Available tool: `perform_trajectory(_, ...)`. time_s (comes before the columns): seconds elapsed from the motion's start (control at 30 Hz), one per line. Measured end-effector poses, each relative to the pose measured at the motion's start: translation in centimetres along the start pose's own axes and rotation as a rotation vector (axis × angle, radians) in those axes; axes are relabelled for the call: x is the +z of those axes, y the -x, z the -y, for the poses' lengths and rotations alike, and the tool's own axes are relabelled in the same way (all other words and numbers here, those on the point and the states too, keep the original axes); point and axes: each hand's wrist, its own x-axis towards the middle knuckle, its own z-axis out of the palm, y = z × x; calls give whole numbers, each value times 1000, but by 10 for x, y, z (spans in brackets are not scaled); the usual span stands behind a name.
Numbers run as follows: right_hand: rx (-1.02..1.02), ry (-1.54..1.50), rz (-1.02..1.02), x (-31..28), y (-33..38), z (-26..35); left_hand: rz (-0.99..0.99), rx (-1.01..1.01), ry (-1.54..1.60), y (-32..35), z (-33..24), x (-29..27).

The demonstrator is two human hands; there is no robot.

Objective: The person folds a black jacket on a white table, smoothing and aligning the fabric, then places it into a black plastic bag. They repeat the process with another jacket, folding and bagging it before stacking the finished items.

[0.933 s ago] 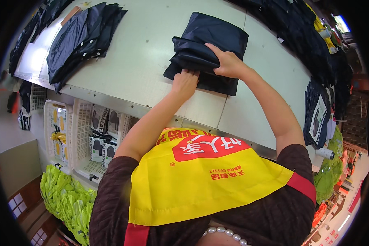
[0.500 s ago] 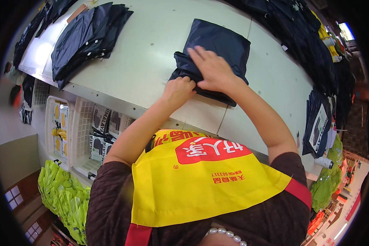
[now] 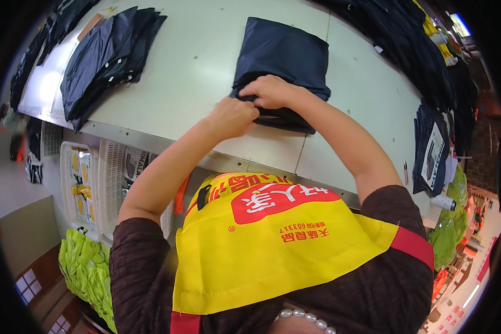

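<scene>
A folded navy garment (image 3: pixel 284 47) of thin, slightly shiny fabric lies on the white table (image 3: pixel 189 78) in front of me. At its near left corner my left hand (image 3: pixel 232 118) is closed on the near edge, fingertips mostly hidden. My right hand (image 3: pixel 270 92) rests over the near part with its fingers curled onto the same fabric, close beside the left. Beneath the hands the near edge is bunched, and a thin pale strip shows under it.
A fanned stack of navy garments (image 3: pixel 108 61) lies at the left. More dark garments (image 3: pixel 398 50) are heaped at the far right, near dark packs with printed sheets (image 3: pixel 431 150). White plastic baskets (image 3: pixel 110 183) holding packets stand below the table's left edge, by lime-green bags (image 3: pixel 86 273).
The right hand has drawn in from lying spread on the garment to curled fingers at its near edge. The raised fold on the left now lies flatter. The view has shifted slightly.
</scene>
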Motion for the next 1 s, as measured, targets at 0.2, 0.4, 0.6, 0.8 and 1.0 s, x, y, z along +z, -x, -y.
perform_trajectory(0.2, 122, -114, -92, -2, -34, 4, -79, -211, 271, -66, -86, 60)
perform_trajectory(0.4, -94, -381, -419, -11, 16, 3, -217, -276, 451, -71, -108, 32)
perform_trajectory(0.6, 664, -159, -229, -66, 138, -22, -424, -233, 479, -61, -107, 24)
perform_trajectory(0.8, 62, -350, -271, -13, 129, -33, -387, -99, 468, -61, -100, 36)
perform_trajectory(1.0, 148, 108, 70, 32, 96, -12, -214, -17, 194, -37, -101, 34)
